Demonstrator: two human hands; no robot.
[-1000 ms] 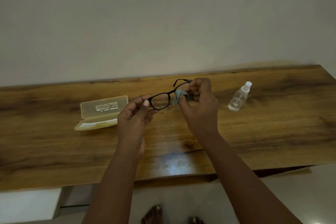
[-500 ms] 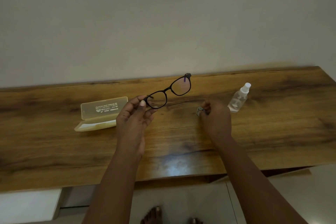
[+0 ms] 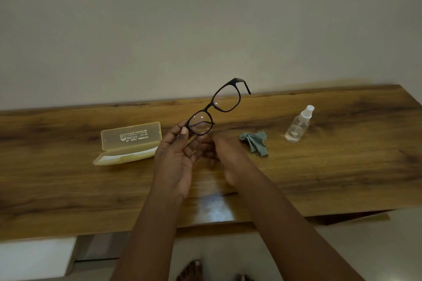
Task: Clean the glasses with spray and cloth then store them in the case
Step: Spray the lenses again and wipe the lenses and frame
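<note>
Since the earlier frames the cloth [image 3: 254,142] has been dropped on the desk [image 3: 342,178], right of both hands. Left hand [image 3: 175,159] pinches the raised glasses [image 3: 215,109]; right hand [image 3: 225,155], blurred beside it, grip unclear. Wiping looks finished; folding and casing in the open case [image 3: 127,143], left of the hands, remain.

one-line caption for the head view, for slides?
Left hand holds black glasses above wooden table; cloth lies beside spray bottle.

left hand [image 3: 175,162] bare, no rings seen | right hand [image 3: 225,157] bare, motion-blurred | forearms uncovered, no sleeves or watch seen | bare toes [image 3: 190,272] seen, bottom centre of frame
</note>
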